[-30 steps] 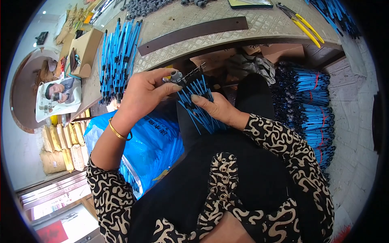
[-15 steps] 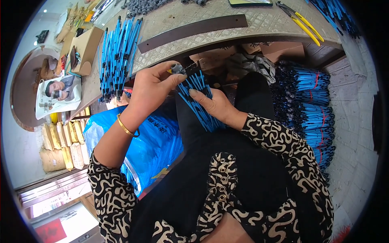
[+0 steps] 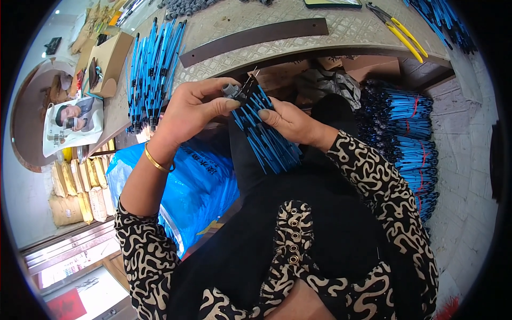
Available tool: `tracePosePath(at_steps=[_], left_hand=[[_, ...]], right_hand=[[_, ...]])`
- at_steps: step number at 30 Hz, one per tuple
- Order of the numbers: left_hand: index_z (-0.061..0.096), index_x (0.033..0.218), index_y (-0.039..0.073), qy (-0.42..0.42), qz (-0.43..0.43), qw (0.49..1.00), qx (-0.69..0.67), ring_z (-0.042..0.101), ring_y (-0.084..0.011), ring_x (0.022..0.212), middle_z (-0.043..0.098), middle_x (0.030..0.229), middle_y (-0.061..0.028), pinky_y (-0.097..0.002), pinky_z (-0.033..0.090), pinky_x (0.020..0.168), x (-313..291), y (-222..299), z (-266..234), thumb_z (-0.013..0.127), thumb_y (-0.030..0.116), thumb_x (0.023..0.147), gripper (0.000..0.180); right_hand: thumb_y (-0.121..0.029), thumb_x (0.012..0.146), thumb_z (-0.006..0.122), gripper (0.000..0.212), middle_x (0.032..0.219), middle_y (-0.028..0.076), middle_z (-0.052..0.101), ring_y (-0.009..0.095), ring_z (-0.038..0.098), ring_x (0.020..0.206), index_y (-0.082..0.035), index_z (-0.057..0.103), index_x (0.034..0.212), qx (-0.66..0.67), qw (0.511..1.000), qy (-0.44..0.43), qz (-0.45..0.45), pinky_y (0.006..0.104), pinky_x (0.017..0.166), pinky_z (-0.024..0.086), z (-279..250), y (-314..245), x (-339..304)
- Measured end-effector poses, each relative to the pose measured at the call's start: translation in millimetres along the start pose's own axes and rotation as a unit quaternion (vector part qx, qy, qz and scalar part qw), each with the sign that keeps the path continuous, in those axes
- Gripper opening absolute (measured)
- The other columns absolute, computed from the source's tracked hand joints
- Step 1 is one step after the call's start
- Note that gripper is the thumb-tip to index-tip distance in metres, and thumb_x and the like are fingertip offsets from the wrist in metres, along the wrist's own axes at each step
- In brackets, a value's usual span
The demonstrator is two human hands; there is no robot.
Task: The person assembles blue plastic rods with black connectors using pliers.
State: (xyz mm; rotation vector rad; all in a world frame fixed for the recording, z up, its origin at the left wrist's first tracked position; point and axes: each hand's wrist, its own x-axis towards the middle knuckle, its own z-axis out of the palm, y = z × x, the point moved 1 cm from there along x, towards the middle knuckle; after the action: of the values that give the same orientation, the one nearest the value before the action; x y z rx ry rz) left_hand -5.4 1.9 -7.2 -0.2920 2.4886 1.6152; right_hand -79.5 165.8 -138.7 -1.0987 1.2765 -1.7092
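My right hand (image 3: 295, 124) is closed around a bundle of thin blue rods with black bands (image 3: 273, 148), its thumb pressed over the top. The rods slant over my lap, with thin tips poking out at the upper end. My left hand (image 3: 193, 111) pinches a small grey ribbed plastic piece (image 3: 231, 90) between thumb and fingers, right beside the bundle's upper end. Whether the grey piece touches a rod cannot be made out.
The patterned table (image 3: 234, 34) ahead carries a dark curved strip (image 3: 253, 42), more grey pieces (image 3: 197, 7), yellow-handled pliers (image 3: 402, 34) and loose blue rods (image 3: 154, 72). A blue plastic bag (image 3: 200, 186) is at left; tied rod bundles (image 3: 408, 138) are stacked at right.
Both hands stay close together. The rod bundle has turned a little, and my right hand has shifted slightly to the right. The grey piece now shows more clearly in my left fingers.
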Motion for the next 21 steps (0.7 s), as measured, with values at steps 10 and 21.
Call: tracePosePath(at_steps=[10,21], left_hand=[[0.061,0.106,0.000,-0.026,0.005,0.999,0.021,0.052,-0.0032,0.066,0.059,0.074,0.0012,-0.0180,0.044,0.058,-3,5,-8,0.065,0.007,0.080,0.028],[0.061,0.101,-0.002,0.054,-0.042,0.997,0.020,0.052,-0.0029,0.068,0.060,0.077,0.0014,-0.0172,0.043,0.059,-8,20,7,0.065,0.006,0.079,0.024]], right_hand=[[-0.050,0.091,0.040,0.051,0.084,0.006,0.057,0.013,0.055,0.077,-0.001,0.045,0.105,0.015,0.998,-0.048,0.024,0.0263,0.071,0.045,1,3,5],[-0.051,0.090,0.039,0.052,0.080,0.014,0.058,0.021,0.058,0.075,0.000,0.044,0.097,-0.136,0.989,0.041,0.047,0.0312,0.069,0.045,8,-23,-3]])
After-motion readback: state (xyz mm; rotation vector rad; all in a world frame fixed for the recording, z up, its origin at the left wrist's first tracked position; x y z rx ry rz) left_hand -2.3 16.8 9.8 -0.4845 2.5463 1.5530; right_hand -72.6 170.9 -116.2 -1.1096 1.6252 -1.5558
